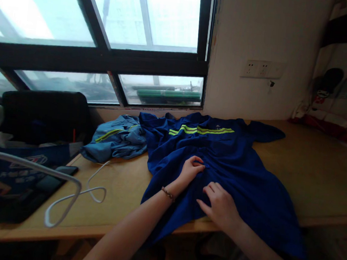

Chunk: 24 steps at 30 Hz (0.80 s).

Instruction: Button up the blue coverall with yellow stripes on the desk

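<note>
A dark blue work shirt [234, 168] with yellow-green reflective stripes lies spread on a wooden table [316, 176], its lower part hanging over the front edge. My left hand [192, 168], a beaded bracelet on its wrist, pinches the shirt's front near the middle. My right hand [219, 206] rests just below it with fingers curled onto the fabric. A lighter blue garment [117, 141] with the same kind of stripe lies crumpled to the left of the shirt.
A white clothes hanger [72, 196] lies on the table's left part. A dark bag [44, 115] and a printed bag [19, 168] sit at far left. Behind are a window [110, 25], a wall socket [260, 69] and patterned bedding [342, 93] at right.
</note>
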Each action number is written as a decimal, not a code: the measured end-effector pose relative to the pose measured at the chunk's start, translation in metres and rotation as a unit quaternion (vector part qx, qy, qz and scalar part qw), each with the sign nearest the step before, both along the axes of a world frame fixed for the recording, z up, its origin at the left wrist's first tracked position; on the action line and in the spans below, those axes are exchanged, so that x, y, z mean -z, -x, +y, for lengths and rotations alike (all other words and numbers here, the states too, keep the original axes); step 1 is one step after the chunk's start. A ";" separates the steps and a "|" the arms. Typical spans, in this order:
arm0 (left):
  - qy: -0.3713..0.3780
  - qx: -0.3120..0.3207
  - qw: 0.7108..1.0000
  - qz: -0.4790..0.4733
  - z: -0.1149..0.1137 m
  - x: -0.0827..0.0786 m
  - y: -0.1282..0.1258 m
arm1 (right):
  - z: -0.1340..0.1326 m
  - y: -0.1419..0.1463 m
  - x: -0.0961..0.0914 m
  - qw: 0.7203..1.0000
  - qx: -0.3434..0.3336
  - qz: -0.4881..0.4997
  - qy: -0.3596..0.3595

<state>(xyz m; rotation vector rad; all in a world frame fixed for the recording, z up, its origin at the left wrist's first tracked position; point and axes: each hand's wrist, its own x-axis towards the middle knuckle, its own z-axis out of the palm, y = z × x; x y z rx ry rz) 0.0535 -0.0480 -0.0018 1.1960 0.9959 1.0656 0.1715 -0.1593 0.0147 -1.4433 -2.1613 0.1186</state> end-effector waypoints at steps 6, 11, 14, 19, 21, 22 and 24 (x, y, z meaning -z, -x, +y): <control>-0.005 0.019 1.000 0.005 0.004 0.005 0.001 | -0.025 0.006 0.010 0.999 0.007 -0.018 0.032; -0.028 0.016 0.999 0.019 0.004 0.007 0.001 | -0.025 0.002 0.007 0.999 -0.004 0.016 0.046; -0.031 0.015 0.999 0.020 0.003 0.006 0.001 | -0.026 0.002 0.006 0.999 -0.001 0.015 0.043; -0.039 0.020 0.999 0.022 0.000 0.003 0.001 | -0.026 0.006 0.010 0.999 0.035 0.007 0.036; -0.044 0.027 0.998 0.026 -0.002 0.003 0.000 | -0.022 0.006 0.012 0.998 0.057 0.017 0.036; -0.045 0.031 0.998 0.028 -0.002 0.002 0.000 | -0.019 0.005 0.014 0.996 0.066 0.033 0.041; -0.049 0.038 0.998 0.034 -0.003 0.002 0.000 | -0.009 -0.002 0.015 0.988 0.084 0.105 0.075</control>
